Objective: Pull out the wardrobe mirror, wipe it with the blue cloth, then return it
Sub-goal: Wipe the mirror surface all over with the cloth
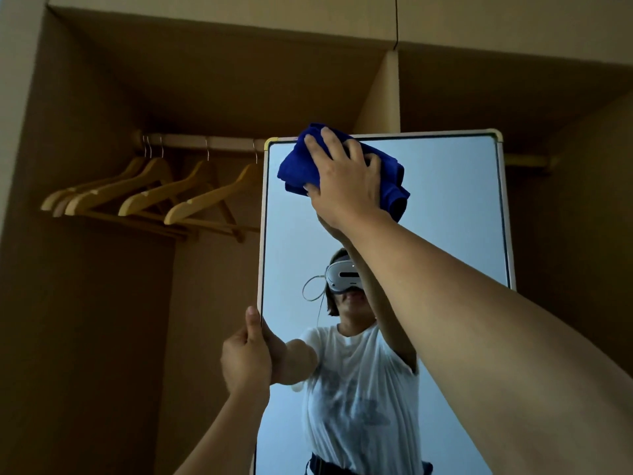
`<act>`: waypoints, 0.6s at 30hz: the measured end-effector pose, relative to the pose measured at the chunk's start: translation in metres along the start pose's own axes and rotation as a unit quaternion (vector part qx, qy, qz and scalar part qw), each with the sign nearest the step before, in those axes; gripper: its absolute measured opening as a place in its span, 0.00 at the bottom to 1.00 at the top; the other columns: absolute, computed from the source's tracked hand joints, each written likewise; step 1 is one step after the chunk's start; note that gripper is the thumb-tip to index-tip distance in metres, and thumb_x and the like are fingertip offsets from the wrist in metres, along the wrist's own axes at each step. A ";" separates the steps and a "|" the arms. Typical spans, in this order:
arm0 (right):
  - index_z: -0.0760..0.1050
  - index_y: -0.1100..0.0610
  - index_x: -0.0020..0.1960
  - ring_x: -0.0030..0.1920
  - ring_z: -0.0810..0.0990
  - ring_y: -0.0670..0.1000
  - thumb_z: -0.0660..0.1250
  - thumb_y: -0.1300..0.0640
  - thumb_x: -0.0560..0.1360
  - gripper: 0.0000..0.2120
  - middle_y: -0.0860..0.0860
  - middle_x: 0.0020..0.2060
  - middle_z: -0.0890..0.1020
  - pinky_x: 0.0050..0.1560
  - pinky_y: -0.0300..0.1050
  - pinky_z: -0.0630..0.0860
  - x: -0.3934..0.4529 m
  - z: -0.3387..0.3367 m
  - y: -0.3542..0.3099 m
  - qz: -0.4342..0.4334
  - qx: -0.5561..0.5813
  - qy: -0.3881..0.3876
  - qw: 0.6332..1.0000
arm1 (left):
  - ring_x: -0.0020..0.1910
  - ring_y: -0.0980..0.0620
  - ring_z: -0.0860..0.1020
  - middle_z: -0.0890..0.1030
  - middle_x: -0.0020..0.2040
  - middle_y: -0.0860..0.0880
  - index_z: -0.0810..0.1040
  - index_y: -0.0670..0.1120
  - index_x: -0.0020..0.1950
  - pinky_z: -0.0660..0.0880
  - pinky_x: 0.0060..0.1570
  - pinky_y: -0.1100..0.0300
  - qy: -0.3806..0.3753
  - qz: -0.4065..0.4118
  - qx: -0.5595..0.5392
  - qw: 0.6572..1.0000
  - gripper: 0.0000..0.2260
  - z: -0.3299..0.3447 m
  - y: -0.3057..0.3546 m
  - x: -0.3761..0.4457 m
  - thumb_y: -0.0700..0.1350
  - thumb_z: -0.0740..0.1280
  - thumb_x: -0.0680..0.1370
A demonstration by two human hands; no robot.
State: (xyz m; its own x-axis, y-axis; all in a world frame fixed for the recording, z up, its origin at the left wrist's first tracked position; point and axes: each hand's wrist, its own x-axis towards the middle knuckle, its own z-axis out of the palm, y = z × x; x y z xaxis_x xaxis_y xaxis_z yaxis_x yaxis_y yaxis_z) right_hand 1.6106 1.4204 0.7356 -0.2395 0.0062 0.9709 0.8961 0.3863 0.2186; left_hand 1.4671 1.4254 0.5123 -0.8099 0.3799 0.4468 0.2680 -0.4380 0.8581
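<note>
The tall wardrobe mirror with its pale frame stands pulled out in front of the open wardrobe, filling the middle and right of the view. My right hand presses the bunched blue cloth against the glass near the mirror's top left corner, fingers spread over the cloth and thumb tucked under it. My left hand grips the mirror's left frame edge lower down, thumb on the front. The glass reflects a person in a white shirt wearing a headset.
Several wooden hangers hang on a rail inside the wardrobe to the left of the mirror. A vertical wardrobe divider rises behind the mirror's top. Dark wardrobe walls close in on both sides.
</note>
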 end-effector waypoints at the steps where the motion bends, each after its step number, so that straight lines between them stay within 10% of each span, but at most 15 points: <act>1: 0.55 0.49 0.76 0.69 0.63 0.58 0.64 0.45 0.75 0.33 0.51 0.75 0.59 0.63 0.59 0.63 -0.002 -0.002 0.006 0.005 -0.001 0.004 1.000 | 0.34 0.47 0.78 0.79 0.32 0.45 0.76 0.45 0.34 0.70 0.33 0.60 0.003 0.003 0.004 1.000 0.28 0.000 0.000 0.000 0.67 0.54 0.74; 18: 0.54 0.50 0.76 0.69 0.63 0.59 0.60 0.43 0.76 0.32 0.51 0.75 0.58 0.62 0.63 0.63 -0.046 -0.026 0.134 0.183 -0.040 0.044 0.981 | 0.33 0.45 0.76 0.77 0.32 0.44 0.74 0.45 0.34 0.70 0.36 0.55 0.065 0.042 0.061 0.995 0.30 -0.003 0.004 -0.009 0.70 0.49 0.72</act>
State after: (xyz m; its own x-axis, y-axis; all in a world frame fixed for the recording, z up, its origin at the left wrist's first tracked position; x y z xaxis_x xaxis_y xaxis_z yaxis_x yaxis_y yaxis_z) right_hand 1.7515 1.4484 0.7230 0.1349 0.0500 0.9896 0.9433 0.2991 -0.1437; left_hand 1.4739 1.4177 0.5109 -0.8405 0.2341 0.4886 0.3926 -0.3581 0.8471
